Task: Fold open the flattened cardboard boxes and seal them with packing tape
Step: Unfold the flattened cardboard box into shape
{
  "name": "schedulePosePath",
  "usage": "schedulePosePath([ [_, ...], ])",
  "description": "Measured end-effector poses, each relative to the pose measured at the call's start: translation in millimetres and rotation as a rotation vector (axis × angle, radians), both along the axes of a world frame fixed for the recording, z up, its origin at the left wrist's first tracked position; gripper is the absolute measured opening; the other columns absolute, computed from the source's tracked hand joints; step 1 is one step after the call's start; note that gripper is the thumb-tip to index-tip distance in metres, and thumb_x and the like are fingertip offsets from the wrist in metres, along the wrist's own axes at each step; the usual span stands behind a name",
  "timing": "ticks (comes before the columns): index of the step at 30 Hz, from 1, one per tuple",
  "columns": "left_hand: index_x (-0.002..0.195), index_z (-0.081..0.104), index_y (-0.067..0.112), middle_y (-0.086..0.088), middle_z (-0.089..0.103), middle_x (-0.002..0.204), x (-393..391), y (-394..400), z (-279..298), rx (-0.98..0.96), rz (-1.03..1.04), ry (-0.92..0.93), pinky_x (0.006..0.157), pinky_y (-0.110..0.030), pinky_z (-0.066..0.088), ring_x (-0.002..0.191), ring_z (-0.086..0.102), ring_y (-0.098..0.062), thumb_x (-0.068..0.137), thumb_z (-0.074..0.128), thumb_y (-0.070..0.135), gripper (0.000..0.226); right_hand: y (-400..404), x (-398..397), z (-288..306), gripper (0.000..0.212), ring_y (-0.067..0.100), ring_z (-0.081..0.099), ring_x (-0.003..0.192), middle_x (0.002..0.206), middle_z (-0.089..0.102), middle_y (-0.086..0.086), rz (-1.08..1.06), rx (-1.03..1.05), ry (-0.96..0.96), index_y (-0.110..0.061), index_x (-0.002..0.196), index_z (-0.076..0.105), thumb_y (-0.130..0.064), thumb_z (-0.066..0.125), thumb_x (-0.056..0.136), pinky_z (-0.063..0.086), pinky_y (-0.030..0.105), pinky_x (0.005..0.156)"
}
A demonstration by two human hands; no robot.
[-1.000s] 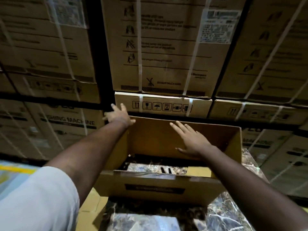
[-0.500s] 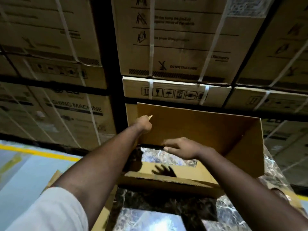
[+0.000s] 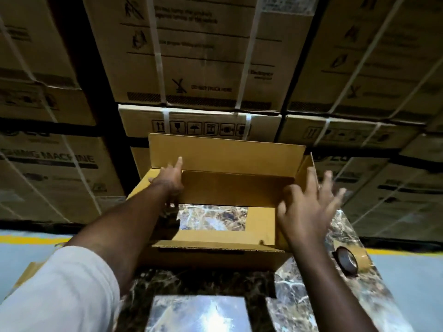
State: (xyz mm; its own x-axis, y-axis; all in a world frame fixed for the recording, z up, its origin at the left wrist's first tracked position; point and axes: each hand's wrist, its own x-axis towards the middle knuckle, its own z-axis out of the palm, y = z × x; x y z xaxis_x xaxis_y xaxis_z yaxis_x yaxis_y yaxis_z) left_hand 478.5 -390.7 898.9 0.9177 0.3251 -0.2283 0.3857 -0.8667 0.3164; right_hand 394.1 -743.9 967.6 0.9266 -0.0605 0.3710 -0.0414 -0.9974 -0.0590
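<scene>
Two hands on one box (image 3: 227, 188), which sits opened up on the marble table (image 3: 311, 283). Left hand (image 3: 169, 182) presses the far-left corner, fingers mostly straight; right hand (image 3: 304, 207) is spread apart, probably bracing the right wall square. Tape roll (image 3: 350, 259) waits at the table's right edge, handy for sealing.

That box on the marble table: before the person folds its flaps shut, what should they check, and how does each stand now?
1. Box opened up square: ok.
2. Far flap free to fold: ok, it stands up.
3. Left hand steadying the left end: ok.
4. Right hand gripping the box: not ok, fingers spread, blurred.
5. Tape in reach: ok, on the table to the right.
6. Bottom closed: not ok, marble shows through.
</scene>
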Motion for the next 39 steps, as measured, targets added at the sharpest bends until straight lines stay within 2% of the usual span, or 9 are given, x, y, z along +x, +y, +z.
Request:
schedulePosePath([
  [2, 0.164, -0.008, 0.035, -0.01, 0.023, 0.169, 1.9, 4.0, 4.2, -0.024, -0.067, -0.051, 0.115, -0.059, 0.038, 0.15, 0.033, -0.035, 0.085, 0.067, -0.002, 0.115, -12.3, 1.8, 0.0, 0.032, 0.039, 0.007, 0.16, 0.174, 0.011, 0.01, -0.073, 0.181, -0.013, -0.022, 0.117, 0.063, -0.024, 0.072, 0.086, 0.016, 0.062, 0.125],
  [5, 0.166, -0.002, 0.032, -0.006, -0.003, 0.174, 5.5, 2.9, 17.8, -0.023, -0.102, -0.11, 0.122, -0.046, 0.033, 0.157, 0.017, -0.034, 0.087, 0.056, -0.016, 0.109, -16.3, 7.9, -1.7, 0.048, 0.022, 0.064, 0.106, 0.16, 0.04, 0.015, -0.02, 0.392, 0.104, -0.021, 0.137, 0.047, -0.01, 0.067, 0.095, 0.062, 0.037, 0.071],
  [9, 0.166, 0.013, 0.021, -0.008, 0.001, 0.174, -0.1, 8.0, 21.5, 0.024, -0.115, 0.034, 0.125, -0.045, 0.028, 0.156, 0.021, -0.035, 0.096, 0.071, 0.02, 0.091, -4.2, 29.4, -3.6, 0.05, 0.019, 0.067, 0.077, 0.098, 0.069, 0.0, 0.205, 0.096, 0.288, -0.023, 0.138, 0.04, -0.022, 0.071, 0.098, 0.057, 0.033, 0.062],
  [13, 0.161, -0.02, 0.032, -0.007, -0.015, 0.171, -30.5, 24.9, 21.4, -0.019, -0.062, 0.263, 0.127, -0.057, 0.01, 0.158, -0.003, -0.04, 0.082, 0.079, 0.06, 0.13, 6.0, 57.2, 3.9, 0.035, 0.025, 0.067, 0.1, 0.111, 0.069, 0.003, 0.388, -0.202, 0.49, -0.023, 0.128, 0.052, -0.03, 0.07, 0.098, 0.058, 0.041, 0.082],
  [17, 0.162, -0.013, 0.04, -0.008, -0.023, 0.17, -66.7, 43.9, 26.7, -0.185, 0.041, 0.395, 0.126, -0.055, 0.017, 0.158, -0.002, -0.038, 0.078, 0.071, 0.074, 0.124, 4.5, 76.5, -6.6, 0.03, 0.021, 0.06, 0.105, 0.126, 0.066, 0.002, 0.504, -0.231, 0.775, -0.028, 0.127, 0.059, -0.031, 0.067, 0.098, 0.053, 0.036, 0.084],
  [23, 0.165, -0.008, 0.031, -0.008, 0.002, 0.174, -73.7, 26.7, 38.1, -0.18, 0.129, 0.407, 0.12, -0.052, 0.026, 0.156, 0.02, -0.036, 0.073, 0.06, 0.088, 0.128, 21.4, 86.7, 11.7, 0.055, 0.023, 0.054, 0.135, 0.152, 0.055, 0.002, 0.705, 0.16, 0.819, -0.026, 0.15, 0.052, -0.05, 0.061, 0.102, 0.048, 0.038, 0.105],
  [31, 0.162, -0.019, 0.026, -0.018, -0.002, 0.172, -47.8, -21.5, 28.9, -0.142, 0.235, 0.464, 0.12, -0.057, 0.028, 0.155, 0.018, -0.044, 0.071, 0.066, 0.086, 0.138, 6.3, 64.6, 44.5, 0.061, 0.003, 0.062, 0.118, 0.121, 0.069, -0.023, 0.916, 0.219, 1.262, -0.038, 0.125, 0.072, -0.071, 0.074, 0.075, 0.049, 0.025, 0.103],
  [36, 0.166, 0.0, 0.019, -0.015, 0.011, 0.172, -40.4, -17.2, 40.2, -0.116, 0.194, 0.523, 0.119, -0.057, 0.029, 0.154, 0.024, -0.041, 0.077, 0.039, 0.095, 0.124, 1.5, 56.9, 18.8, 0.026, 0.016, 0.063, 0.09, 0.091, 0.067, -0.01, 0.857, -0.115, 0.811, -0.03, 0.101, 0.067, -0.054, 0.07, 0.094, 0.052, 0.039, 0.078],
  [39, 0.156, 0.038, 0.009, -0.016, 0.039, 0.161, -37.4, -11.3, 54.0, -0.121, 0.19, 0.468, 0.112, -0.056, 0.042, 0.143, 0.044, -0.039, 0.087, 0.03, 0.089, 0.106, 1.8, 55.6, 7.5, 0.048, 0.018, 0.064, 0.092, 0.097, 0.068, -0.01, 0.774, -0.106, 0.606, -0.037, 0.113, 0.061, -0.078, 0.055, 0.09, 0.055, 0.037, 0.075],
])
